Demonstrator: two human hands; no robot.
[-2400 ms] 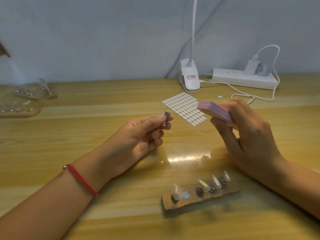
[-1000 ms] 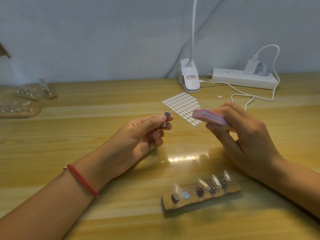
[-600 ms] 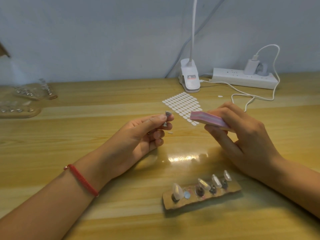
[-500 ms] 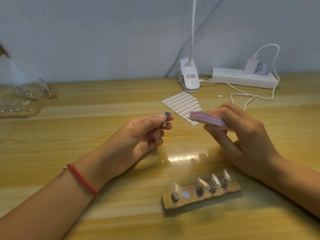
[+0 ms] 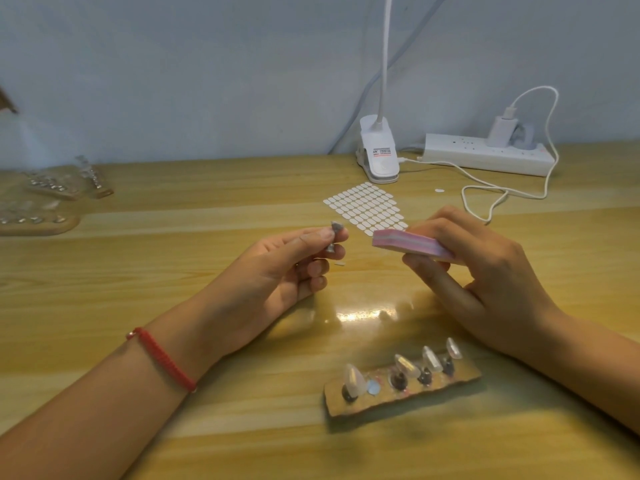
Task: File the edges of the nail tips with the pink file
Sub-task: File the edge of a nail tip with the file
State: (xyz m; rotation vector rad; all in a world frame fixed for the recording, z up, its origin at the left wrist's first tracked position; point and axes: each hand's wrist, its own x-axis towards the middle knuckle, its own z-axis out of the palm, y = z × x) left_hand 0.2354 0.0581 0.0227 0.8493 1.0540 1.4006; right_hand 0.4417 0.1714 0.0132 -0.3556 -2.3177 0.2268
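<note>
The only print is a small label on the white lamp clamp [image 5: 379,154] at the back of the bench [image 5: 138,271]; its red and dark lines are too small to read. The power strip [image 5: 485,154] beside it carries a white charger [image 5: 500,131] with no legible marking.

The right hand [image 5: 491,271] grasps the pink file [image 5: 412,244] between thumb and curled fingers, above the bench. Its long axis runs nearly level, left to right, and the free end points left at the nail tip [image 5: 334,233], just short of it. The left hand [image 5: 277,271] pinches that tip, on its small dark mount, between thumb and forefinger.

Nearer the camera, a cardboard strip [image 5: 460,375] lies on the bench with 4 clear tips standing on it. A sheet of white oval stickers [image 5: 363,206] lies behind the hands.
</note>
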